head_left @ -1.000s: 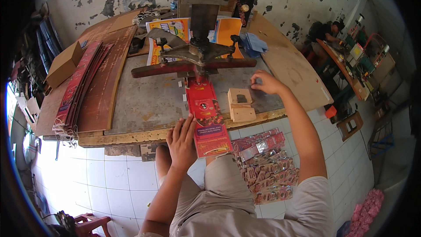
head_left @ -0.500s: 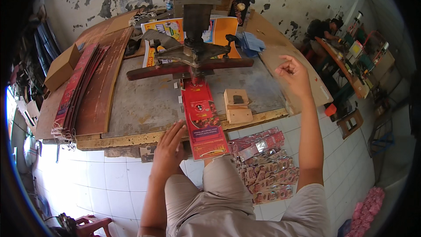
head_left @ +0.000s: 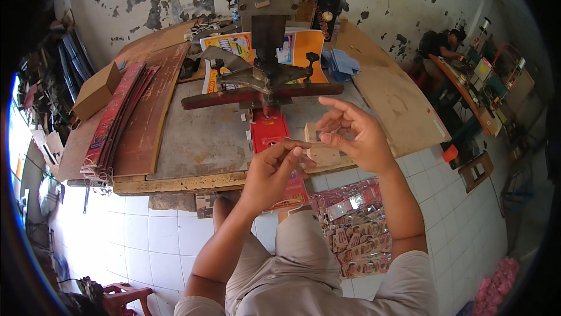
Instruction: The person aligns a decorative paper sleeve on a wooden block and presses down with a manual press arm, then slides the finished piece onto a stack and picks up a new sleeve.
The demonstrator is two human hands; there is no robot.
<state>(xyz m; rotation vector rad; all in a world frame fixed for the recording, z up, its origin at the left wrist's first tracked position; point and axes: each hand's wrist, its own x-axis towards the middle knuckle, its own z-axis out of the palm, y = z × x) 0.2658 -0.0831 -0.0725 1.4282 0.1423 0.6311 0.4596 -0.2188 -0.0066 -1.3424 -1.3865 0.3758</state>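
A long red printed card strip (head_left: 270, 130) lies under the press head (head_left: 267, 85) and hangs over the table's front edge, with a string at its lower end. Above its middle is my left hand (head_left: 273, 174), thumb and forefinger pinched together; whatever is between them is too small or hidden to name. To its right, my right hand (head_left: 357, 139) hovers with fingers curved and apart from the thumb, nothing visible in them. Partly behind that hand, a pale wooden block (head_left: 323, 157) sits at the table's front edge. Small white tabs (head_left: 248, 135) lie beside the strip.
A stack of red printed strips (head_left: 117, 120) and a cardboard box (head_left: 97, 92) lie on the left boards. Printed sachet strips (head_left: 353, 228) are spread below the table at right. Blue pieces (head_left: 342, 63) lie behind the press. A person (head_left: 441, 47) sits at a far-right bench.
My left hand has moved up and right over the strip, its fingers closing to a pinch. My right hand has come down and left toward it. The view has shifted slightly.
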